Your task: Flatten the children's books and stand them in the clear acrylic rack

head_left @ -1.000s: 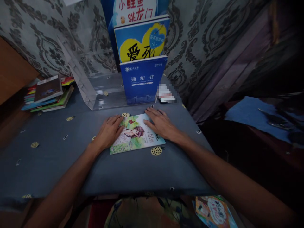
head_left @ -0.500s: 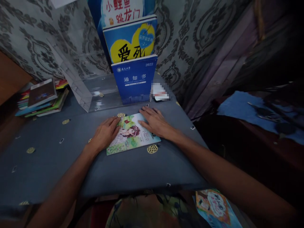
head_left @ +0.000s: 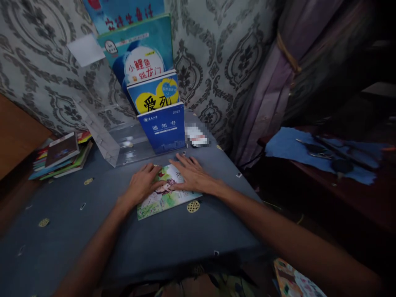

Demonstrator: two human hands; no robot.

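A thin picture book (head_left: 161, 200) with a green and pink cover lies flat on the grey-blue tablecloth (head_left: 173, 235). My left hand (head_left: 142, 185) rests flat on its left part, fingers stretched out. My right hand (head_left: 191, 176) lies flat on its upper right part, fingers spread. The two hands nearly touch over the cover. Just behind the book stands a clear tiered rack (head_left: 107, 138) holding several blue books, the front one (head_left: 163, 128) dark blue with white print.
A stack of books (head_left: 62, 154) lies at the table's left rear. Patterned wallpaper backs the rack. A purple curtain (head_left: 272, 78) hangs at right, with a dark table and blue cloth (head_left: 312, 154) beyond. Another book (head_left: 297, 282) lies low at the lower right.
The view has tilted up, showing more of the rack. Both hands have slid inward over the book's cover and now lie closer together.
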